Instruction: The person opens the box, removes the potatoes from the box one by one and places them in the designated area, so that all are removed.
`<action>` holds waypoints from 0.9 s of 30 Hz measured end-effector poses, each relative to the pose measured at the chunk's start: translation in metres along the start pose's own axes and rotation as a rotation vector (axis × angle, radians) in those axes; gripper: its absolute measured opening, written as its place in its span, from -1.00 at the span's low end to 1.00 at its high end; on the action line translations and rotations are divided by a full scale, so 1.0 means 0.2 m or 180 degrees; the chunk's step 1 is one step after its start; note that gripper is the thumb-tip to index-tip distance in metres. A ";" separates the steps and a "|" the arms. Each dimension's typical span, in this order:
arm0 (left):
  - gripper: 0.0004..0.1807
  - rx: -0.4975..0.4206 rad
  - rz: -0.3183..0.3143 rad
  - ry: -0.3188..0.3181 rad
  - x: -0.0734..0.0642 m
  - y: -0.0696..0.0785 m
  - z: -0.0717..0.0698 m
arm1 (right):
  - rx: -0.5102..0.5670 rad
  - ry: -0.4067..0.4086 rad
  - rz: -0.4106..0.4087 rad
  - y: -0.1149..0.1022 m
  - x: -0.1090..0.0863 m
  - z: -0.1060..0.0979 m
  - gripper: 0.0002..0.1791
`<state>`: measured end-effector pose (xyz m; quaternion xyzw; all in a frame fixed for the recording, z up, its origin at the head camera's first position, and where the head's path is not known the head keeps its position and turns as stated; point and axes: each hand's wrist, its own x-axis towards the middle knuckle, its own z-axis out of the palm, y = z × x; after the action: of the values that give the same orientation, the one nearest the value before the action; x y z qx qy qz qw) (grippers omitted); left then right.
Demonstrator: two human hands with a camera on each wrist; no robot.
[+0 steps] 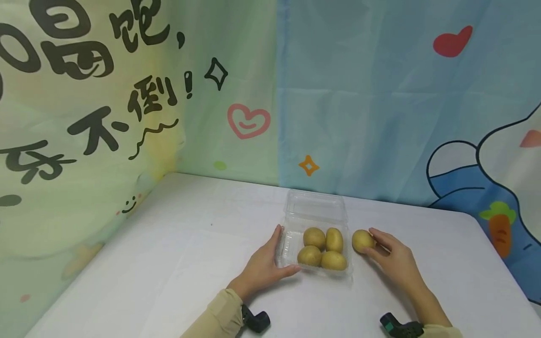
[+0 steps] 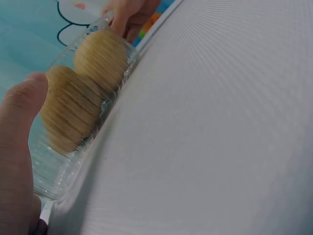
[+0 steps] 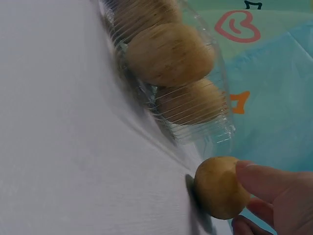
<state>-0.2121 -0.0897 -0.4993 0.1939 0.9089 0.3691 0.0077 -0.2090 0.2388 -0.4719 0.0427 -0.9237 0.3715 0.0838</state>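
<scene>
A clear plastic clamshell box (image 1: 291, 246) lies with its lid folded back, and several yellow-brown potatoes (image 1: 314, 238) sit inside. My left hand (image 1: 259, 267) holds the box by its near left corner, fingers along the left side and thumb at the front wall. In the left wrist view the thumb (image 2: 22, 105) overlaps the ribbed wall, with two potatoes (image 2: 71, 110) showing through. Just right of the box, my right hand (image 1: 395, 260) pinches another potato (image 1: 362, 241) between thumb and fingers. That potato (image 3: 220, 188) appears close over the white surface in the right wrist view.
The box's transparent lid (image 1: 316, 205) extends toward the back of the white table (image 1: 190, 258). Behind and left hangs a printed cloth backdrop (image 1: 359, 103) meeting the table's far edge. Dark wrist devices (image 1: 258, 321) sit at both sleeves.
</scene>
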 end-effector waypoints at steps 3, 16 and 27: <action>0.27 -0.0014 -0.0006 -0.0007 0.00 0.00 -0.01 | -0.0088 0.0111 0.0008 -0.06 0.00 -0.02 -0.30; 0.25 -0.0076 0.0044 0.0038 0.02 -0.01 0.02 | -0.0355 -0.0054 -0.1423 -0.41 0.02 0.08 -0.30; 0.24 -0.0072 0.0030 0.0006 0.00 -0.01 0.00 | -0.1056 -0.1358 -0.2014 -0.52 0.10 0.13 -0.37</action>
<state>-0.2126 -0.0903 -0.5006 0.1978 0.9038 0.3795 0.0073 -0.2165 0.1448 -0.4167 0.3864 -0.9090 0.1563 0.0063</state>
